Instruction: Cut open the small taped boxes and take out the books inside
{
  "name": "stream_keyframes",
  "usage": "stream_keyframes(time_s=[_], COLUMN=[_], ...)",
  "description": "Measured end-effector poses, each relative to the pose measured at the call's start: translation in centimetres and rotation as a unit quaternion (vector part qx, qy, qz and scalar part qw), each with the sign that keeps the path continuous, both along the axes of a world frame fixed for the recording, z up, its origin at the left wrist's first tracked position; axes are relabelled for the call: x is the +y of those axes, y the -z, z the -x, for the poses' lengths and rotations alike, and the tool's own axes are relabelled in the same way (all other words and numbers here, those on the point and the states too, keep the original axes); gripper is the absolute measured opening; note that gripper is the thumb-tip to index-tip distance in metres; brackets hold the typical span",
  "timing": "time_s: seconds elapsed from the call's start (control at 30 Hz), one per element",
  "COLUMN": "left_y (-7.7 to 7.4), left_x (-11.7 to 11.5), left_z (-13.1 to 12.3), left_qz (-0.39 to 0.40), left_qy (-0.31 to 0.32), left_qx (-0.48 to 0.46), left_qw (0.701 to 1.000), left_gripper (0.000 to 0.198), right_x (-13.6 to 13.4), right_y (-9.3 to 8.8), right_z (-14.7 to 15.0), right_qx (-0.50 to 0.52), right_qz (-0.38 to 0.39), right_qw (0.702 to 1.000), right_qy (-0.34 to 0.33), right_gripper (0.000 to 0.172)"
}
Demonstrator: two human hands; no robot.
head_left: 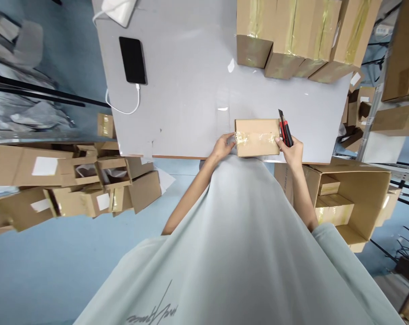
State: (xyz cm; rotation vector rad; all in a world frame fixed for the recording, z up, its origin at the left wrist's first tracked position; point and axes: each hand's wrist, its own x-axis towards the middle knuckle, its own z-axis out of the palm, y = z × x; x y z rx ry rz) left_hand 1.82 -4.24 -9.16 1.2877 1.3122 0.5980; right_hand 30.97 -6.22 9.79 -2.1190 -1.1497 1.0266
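A small taped cardboard box (257, 138) lies at the front edge of the grey table, close to my body. My left hand (223, 146) is at the box's left end, its fingertips against that side and the thumb apart from the index finger. In my right hand (293, 151) is a red and black utility knife (285, 128), pointing away from me with the blade end at the top. The right thumb also rests on the right end of the box. Clear tape runs across the box's upper face and looks unbroken.
Several taped cartons (292, 40) stand at the table's back right. A black phone (133, 60) with a white cable lies at the left, below a white device (119, 11). Open boxes (85, 176) crowd the floor at left; a large open carton (369, 203) holds smaller boxes at right.
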Motion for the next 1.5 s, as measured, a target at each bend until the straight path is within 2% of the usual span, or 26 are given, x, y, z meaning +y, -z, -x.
stream_keyframes(time_s=[0.07,0.13,0.27,0.37,0.5,0.6,0.7,0.77,0.87,1.07,1.17,1.37,1.5], left_y=[-2.0,-4.8,-10.2,-12.0,-12.1,-11.8,-11.5,-11.2,-11.0,-11.4,-11.7,-12.0,-12.4], left_x=[1.0,2.3,5.0,5.6,4.9,4.2,4.0,4.1,4.5,4.8,5.0,4.9,4.3], left_z=[0.4,1.1,1.7,1.3,1.4,1.7,1.9,1.9,1.9,1.9,1.8,1.4,0.7], left_qz=[-0.015,-0.056,-0.110,-0.109,-0.097,-0.089,-0.085,-0.086,-0.092,-0.091,-0.084,-0.086,-0.093], left_qy=[-0.058,-0.079,-0.046,-0.021,-0.014,-0.015,-0.015,-0.012,-0.008,-0.010,-0.009,-0.005,-0.009], left_qx=[0.007,-0.001,-0.010,-0.019,-0.006,-0.007,-0.011,-0.017,-0.034,-0.055,-0.063,-0.070,-0.057], left_qw=[0.998,0.995,0.993,0.994,0.995,0.996,0.996,0.996,0.995,0.994,0.994,0.994,0.994], left_gripper=[0.048,0.049,0.054,0.051,0.050,0.054,0.057,0.059,0.063,0.058,0.047,0.020,0.015], right_x=[0.2,0.1,-0.2,-0.1,0.1,-0.8,-2.7,-3.9,-4.9,-4.5,-4.2,-3.0,-2.7], right_y=[0.1,0.3,0.4,0.4,-0.9,-3.3,-6.1,-7.4,-8.0,-8.4,-9.4,-11.4,-13.2], right_z=[-0.3,-0.3,0.1,0.2,0.4,1.6,4.1,6.1,8.7,11.8,13.9,19.5,20.7], right_qx=[-0.032,-0.053,-0.087,-0.102,-0.138,-0.172,-0.163,-0.143,-0.125,-0.199,-0.254,-0.368,-0.379], right_qz=[0.002,0.001,0.004,0.011,-0.002,-0.027,-0.003,0.034,0.079,0.153,0.219,0.333,0.393], right_qw=[0.999,0.998,0.994,0.992,0.987,0.979,0.970,0.959,0.940,0.913,0.884,0.804,0.774], right_qy=[-0.025,-0.040,-0.061,-0.072,-0.080,-0.104,-0.177,-0.243,-0.308,-0.321,-0.325,-0.328,-0.322], right_gripper=[0.057,0.057,0.057,0.058,0.059,0.063,0.066,0.065,0.062,0.064,0.065,0.076,0.072])
